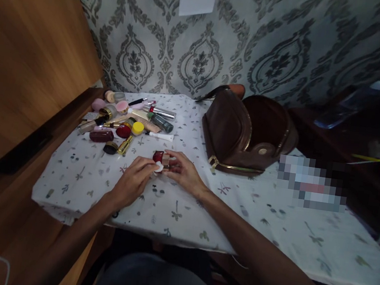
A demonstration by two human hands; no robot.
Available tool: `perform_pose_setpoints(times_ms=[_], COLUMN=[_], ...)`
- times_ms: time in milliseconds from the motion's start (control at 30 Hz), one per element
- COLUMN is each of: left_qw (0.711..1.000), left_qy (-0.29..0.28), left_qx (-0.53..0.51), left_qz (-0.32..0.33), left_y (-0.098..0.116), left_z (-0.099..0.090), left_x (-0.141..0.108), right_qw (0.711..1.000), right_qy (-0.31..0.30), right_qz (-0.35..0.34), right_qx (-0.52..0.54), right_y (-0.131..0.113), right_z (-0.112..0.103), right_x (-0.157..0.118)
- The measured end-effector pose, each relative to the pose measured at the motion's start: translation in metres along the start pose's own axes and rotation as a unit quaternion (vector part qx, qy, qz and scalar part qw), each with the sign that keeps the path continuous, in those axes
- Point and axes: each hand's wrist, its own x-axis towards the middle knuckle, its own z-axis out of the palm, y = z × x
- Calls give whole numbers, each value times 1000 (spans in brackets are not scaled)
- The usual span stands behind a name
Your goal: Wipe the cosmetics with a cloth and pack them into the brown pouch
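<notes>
My right hand [185,174] has its fingers around a small bottle [158,155] with a dark red body and a rose-gold end, just above the patterned tablecloth [174,225]. Close beside it, my left hand [132,179] pinches a small white wad [159,167], perhaps tissue or cotton, against or right next to the bottle. Left of the hands lie cosmetics: a gold tube [125,144], a round black-lidded jar [110,148], a yellow-capped jar [137,128] and a dark maroon bottle [101,135]. My fingers partly cover the held bottle.
A brown leather bag [229,127] stands unzipped at the back right. More cosmetics, including a silver tube [161,112] and a dark green bottle [160,122], are piled at the back left. A wooden cabinet [29,54] borders the left side; a blurred item [311,183] lies at right.
</notes>
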Motion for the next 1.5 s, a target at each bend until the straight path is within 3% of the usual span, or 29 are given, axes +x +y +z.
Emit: perform_pose_setpoints(times_ms=[200, 433, 767, 1033, 1200, 1500], left_qw=[999, 994, 997, 999, 1000, 996], left_qy=[13, 15, 25, 19, 13, 27], left_qx=[-7, -34, -12, 44, 17, -44], left_qz=[-34, -103, -68, -2, -15, -72], left_y=[0, -14, -7, 4, 7, -8], left_z=[-6, -5, -2, 4, 4, 3], left_x=[4, 11, 10, 1, -3, 8], right_qw=[999, 996, 997, 997, 997, 997], right_qy=[-12, -12, -23, -25, -71, -46], right_qz=[29, 35, 15, 58, 29, 60], right_qx=[-27, -86, -66, -42, 22, -21], right_y=[-10, -16, -17, -13, -3, -4], right_z=[3, 2, 1, -1, -5, -8], right_x=[-4, -6, -4, -1, -2, -2])
